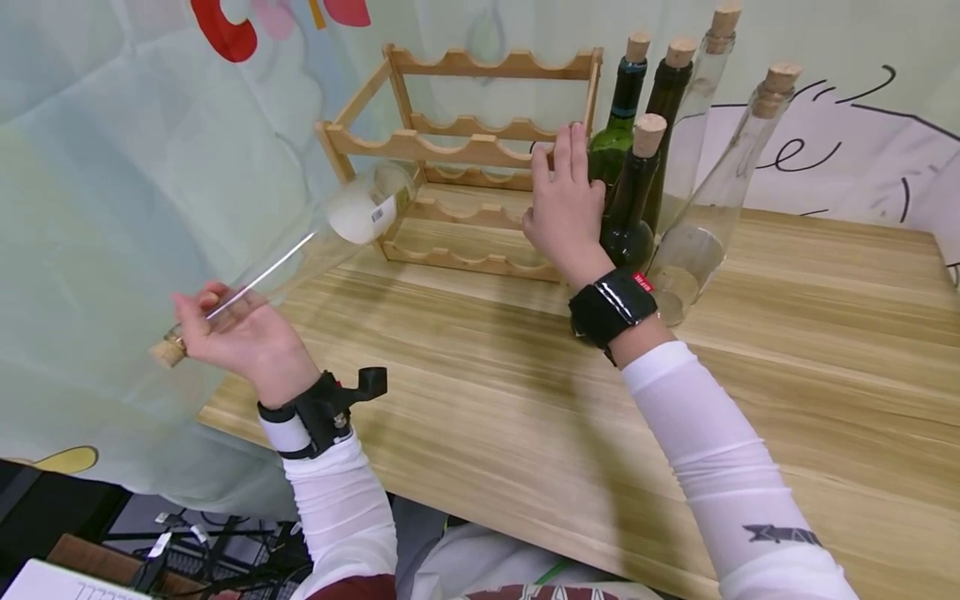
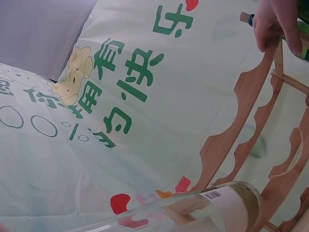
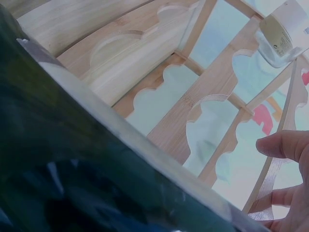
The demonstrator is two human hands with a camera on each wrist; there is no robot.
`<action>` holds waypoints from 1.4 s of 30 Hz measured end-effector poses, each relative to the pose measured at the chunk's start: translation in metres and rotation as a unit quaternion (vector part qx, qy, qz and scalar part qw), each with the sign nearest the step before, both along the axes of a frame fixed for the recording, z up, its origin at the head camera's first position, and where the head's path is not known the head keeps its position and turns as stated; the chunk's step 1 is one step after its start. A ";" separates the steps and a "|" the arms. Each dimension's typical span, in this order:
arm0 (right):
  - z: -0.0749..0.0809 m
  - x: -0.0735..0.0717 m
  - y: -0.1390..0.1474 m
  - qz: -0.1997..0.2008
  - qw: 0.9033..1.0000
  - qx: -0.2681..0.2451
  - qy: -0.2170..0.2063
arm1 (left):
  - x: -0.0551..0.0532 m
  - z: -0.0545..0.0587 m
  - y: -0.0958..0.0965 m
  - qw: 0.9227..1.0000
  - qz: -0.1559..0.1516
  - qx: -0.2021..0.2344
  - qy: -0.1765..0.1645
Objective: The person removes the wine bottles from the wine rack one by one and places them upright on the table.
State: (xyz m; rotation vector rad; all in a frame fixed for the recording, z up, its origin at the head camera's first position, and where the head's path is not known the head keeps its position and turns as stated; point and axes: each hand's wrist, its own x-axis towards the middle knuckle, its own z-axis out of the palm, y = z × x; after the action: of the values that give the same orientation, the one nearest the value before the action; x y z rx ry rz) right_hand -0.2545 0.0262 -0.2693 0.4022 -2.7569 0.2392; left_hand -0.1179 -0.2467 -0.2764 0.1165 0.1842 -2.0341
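Observation:
My left hand (image 1: 251, 337) holds a clear glass bottle (image 1: 360, 215) by its neck, near the cork (image 1: 168, 352). The bottle lies slanted, its labelled base up at the left end of a wooden wine rack (image 1: 450, 148). In the left wrist view the bottle's label (image 2: 231, 205) overlaps the rack's rails. My right hand (image 1: 566, 200) grips the rack's upper front rail near its right end, fingers over the top. The right wrist view shows the thumb (image 3: 285, 145) and fingers on either side of that rail.
Several corked bottles stand right of the rack: a green bottle (image 1: 613, 137), a dark bottle (image 1: 630, 217) close beside my right wrist, and a clear bottle (image 1: 697, 237) among them. The wooden table (image 1: 465, 367) ends at the front left. A printed curtain (image 1: 187, 150) hangs behind.

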 end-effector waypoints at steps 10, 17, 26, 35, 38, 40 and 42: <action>-0.001 -0.001 -0.001 0.006 1.000 -0.002 -0.007 | 0.018 0.012 0.012 0.999 0.004 -0.035 0.014; -0.001 -0.004 -0.001 0.008 1.000 -0.001 -0.004 | 0.023 0.023 0.021 0.996 -0.002 -0.064 0.058; 0.000 -0.006 0.000 0.007 1.000 -0.001 -0.026 | 0.026 0.027 0.028 0.992 -0.016 -0.114 0.049; 0.004 -0.004 0.000 0.006 0.998 -0.026 -0.064 | 0.030 0.027 0.028 0.986 -0.101 -0.126 0.034; 0.004 -0.004 0.000 0.013 0.996 -0.049 -0.074 | 0.032 0.027 0.029 0.982 -0.127 -0.134 0.032; 0.003 -0.002 -0.001 0.026 0.994 -0.079 -0.077 | 0.033 0.027 0.030 0.980 -0.140 -0.141 0.032; 0.000 0.000 -0.003 0.058 0.990 -0.110 -0.072 | 0.034 0.026 0.031 0.976 -0.149 -0.154 0.030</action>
State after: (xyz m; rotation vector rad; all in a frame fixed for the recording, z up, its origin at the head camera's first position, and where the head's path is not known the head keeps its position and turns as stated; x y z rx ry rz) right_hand -0.2541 0.0231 -0.2690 0.5054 -2.8092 0.6176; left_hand -0.0842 -0.2154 -0.2502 -0.1200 -0.1208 -2.3405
